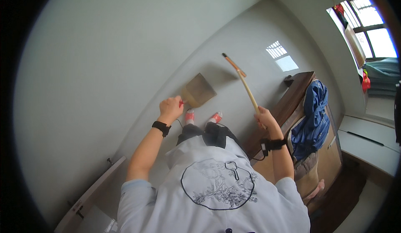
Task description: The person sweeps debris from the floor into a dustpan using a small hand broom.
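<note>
My left hand [171,108] is closed around the red handle of a dustpan [200,90]. The brownish pan is just ahead of my feet, beside the wall; whether it touches the floor I cannot tell. In my right hand [265,118] is the pale pole of a broom [249,90], slanting forward and to the left. Its narrow orange head [233,64] with a dark tip is farther out than the dustpan and apart from it. A shadow falls on the floor between the two. The broom's bristles are not plainly visible.
Along the left runs a pale wall [103,51]. A wooden bed frame [291,100] stands close at my right, with a blue garment [313,120] on it. Behind my left arm is a door edge [94,186]. A white drawer cabinet [366,142] stands beyond the bed.
</note>
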Demonstrator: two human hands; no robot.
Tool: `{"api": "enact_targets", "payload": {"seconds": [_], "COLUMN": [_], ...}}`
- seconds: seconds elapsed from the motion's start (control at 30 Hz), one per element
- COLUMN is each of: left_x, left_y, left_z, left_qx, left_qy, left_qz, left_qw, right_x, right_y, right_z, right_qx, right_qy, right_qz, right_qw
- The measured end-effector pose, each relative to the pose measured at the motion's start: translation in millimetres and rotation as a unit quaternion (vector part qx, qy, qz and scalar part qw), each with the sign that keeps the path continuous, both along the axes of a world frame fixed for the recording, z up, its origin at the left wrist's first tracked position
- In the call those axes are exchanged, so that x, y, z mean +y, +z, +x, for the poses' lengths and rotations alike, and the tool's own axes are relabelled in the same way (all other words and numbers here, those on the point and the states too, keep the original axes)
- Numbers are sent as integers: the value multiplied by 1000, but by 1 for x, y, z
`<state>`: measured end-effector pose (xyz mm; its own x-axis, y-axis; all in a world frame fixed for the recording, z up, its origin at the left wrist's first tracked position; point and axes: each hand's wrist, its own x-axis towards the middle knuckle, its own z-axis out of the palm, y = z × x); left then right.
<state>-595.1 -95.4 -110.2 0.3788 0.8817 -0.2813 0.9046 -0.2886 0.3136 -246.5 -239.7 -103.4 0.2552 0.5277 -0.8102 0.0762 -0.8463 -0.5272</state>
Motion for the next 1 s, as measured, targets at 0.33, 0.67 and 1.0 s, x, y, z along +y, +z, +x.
{"api": "enact_targets", "payload": {"seconds": [0.33,0.67,1.0], "left_x": [8,23,20], "left_y": [5,-12,-16], "left_z": [1,-15,-26], "left_qx": [-50,-22,-18], "left_qy": [24,49,50], "left_qz": [-6,25,9], "left_qw": [998,998,999], "right_x": [66,-8,-36], "right_y": [-170,-71,12], "right_z": [67,-68,-42], "right_qx": [-129,-137,46], "right_qy": [104,334,57], "right_qz": [-12,-128,-57], "right_qw": [986,924,996]}}
